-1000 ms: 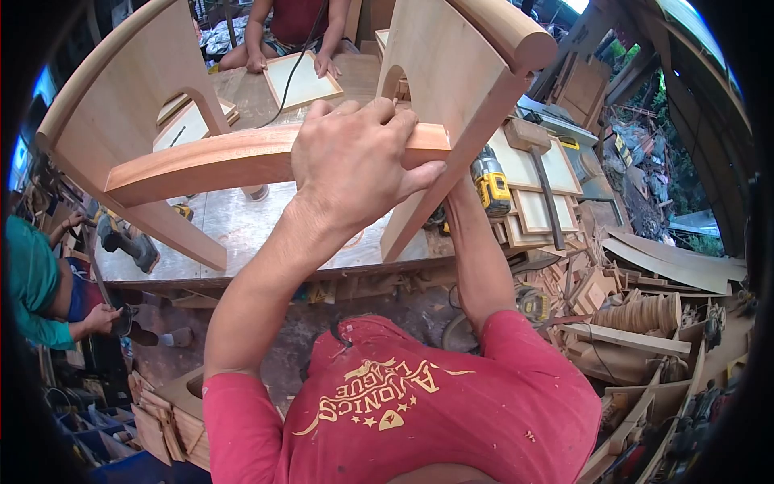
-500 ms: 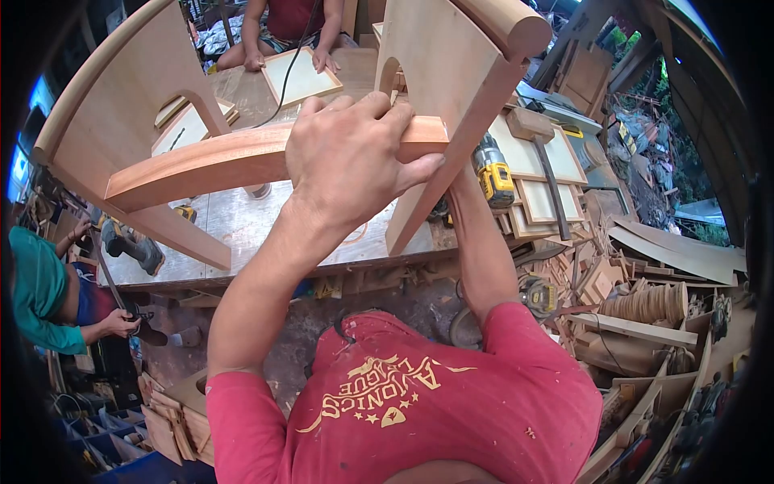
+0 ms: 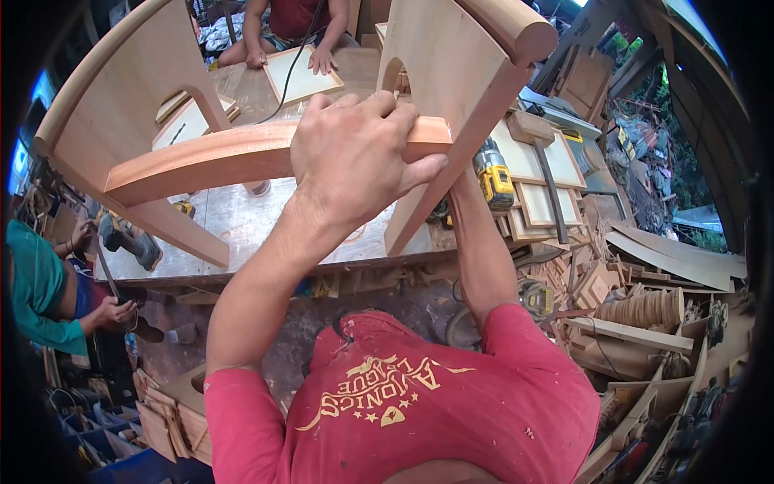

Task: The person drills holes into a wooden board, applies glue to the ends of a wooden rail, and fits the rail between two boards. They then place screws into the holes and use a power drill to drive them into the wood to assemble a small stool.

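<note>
My left hand [image 3: 348,149] is closed over a curved wooden rail [image 3: 201,157], with the thumb along its near face by the right end. The rail spans two wooden side panels, each with a rounded top and an arched cutout. Its ends meet the left side panel [image 3: 121,97] and the right side panel [image 3: 447,77]. The frame stands on a metal-topped workbench [image 3: 242,214]. Behind the right panel's front leg goes my right forearm [image 3: 484,242]; that hand and its fingers are hidden.
A yellow drill [image 3: 493,173] and a mallet [image 3: 542,161] lie by framed panels at the right. Across the bench, a person's hands rest on a framed panel [image 3: 302,77]. Another person in a green sleeve [image 3: 40,274] holds a long tool at left. Wood scraps [image 3: 592,278] fill the right.
My left hand keeps its hold on the rail, and the frame stays nearly still. The far person's hand on the panel now lies flatter. At left, the other person's hands have shifted slightly.
</note>
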Available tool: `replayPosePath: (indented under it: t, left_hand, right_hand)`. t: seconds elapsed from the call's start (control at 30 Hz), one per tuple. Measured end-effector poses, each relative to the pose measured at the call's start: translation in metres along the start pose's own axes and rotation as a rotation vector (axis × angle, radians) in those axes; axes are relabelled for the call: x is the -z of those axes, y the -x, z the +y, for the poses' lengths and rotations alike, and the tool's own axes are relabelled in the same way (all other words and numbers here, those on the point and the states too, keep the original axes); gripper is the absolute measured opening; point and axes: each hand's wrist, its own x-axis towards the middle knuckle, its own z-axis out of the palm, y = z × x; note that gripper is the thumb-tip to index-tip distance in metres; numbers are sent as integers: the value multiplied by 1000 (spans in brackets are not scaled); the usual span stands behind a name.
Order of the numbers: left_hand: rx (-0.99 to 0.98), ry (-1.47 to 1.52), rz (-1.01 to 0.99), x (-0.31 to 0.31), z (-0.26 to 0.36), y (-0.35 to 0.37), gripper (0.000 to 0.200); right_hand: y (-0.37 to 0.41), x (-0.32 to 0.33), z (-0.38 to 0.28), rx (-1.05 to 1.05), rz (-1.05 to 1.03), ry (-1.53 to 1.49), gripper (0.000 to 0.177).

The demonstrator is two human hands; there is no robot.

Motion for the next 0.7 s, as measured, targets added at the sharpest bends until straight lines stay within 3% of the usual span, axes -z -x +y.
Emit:
replayPosePath:
  t: [0.3, 0.37, 0.47, 0.57, 0.67, 0.7]
  left_hand:
    - [15, -24, -64, 2, 1, -2, 50]
    - [25, -34, -82, 2, 2, -2, 50]
    - [19, -37, -96, 3, 2, -3, 50]
    - [24, -33, -111, 5, 3, -4, 50]
    - [20, -13, -82, 4, 3, -2, 50]
    - [19, -4, -73, 4, 3, -2, 51]
  right_hand:
    - [9, -10, -3, 120, 134, 166, 40]
    - [7, -12, -4, 185, 209, 296, 40]
    - [8, -3, -7, 284, 431, 828, 40]
    - [17, -10, -16, 318, 536, 870, 40]
    - [35, -42, -37, 326, 495, 520, 42]
    - [41, -45, -38, 372, 462, 578, 42]
